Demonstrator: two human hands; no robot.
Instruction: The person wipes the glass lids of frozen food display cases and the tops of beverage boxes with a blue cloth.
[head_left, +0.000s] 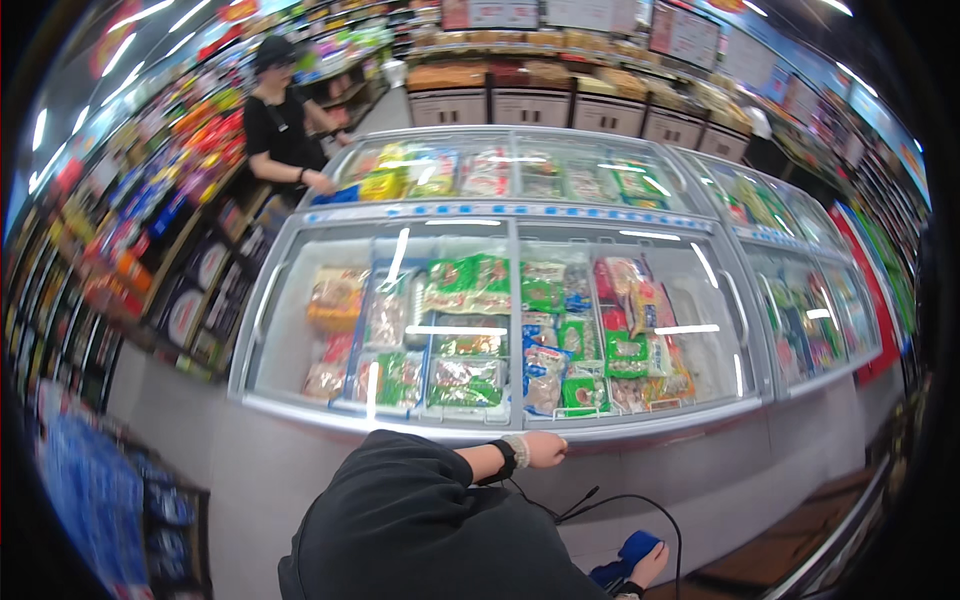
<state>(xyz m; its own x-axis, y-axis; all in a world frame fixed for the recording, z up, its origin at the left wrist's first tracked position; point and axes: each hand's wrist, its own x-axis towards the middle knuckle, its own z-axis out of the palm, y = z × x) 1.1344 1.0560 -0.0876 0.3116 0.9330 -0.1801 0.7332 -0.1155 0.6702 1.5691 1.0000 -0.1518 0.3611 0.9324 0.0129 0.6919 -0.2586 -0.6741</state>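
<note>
My left hand (546, 450) is beside the front edge of the chest freezer (480, 431), its fingers curled; whether it touches the rim or holds anything I cannot tell. A black band and a pale bracelet circle that wrist. Low on the right, my right hand (654, 566) grips a blue cloth (637, 547). A black cable (652, 501) loops between the two hands. Under the freezer's sliding glass lids lie bagged frozen foods, among them a green package (469, 281) and a blue and white bag (545, 371).
Across the freezer at upper left, a person in black (281, 127) has a hand on a blue cloth (336, 196). Snack shelves (180, 187) line the left. Wrapped blue goods (97, 480) stand lower left, a brown wooden surface (780, 547) lower right.
</note>
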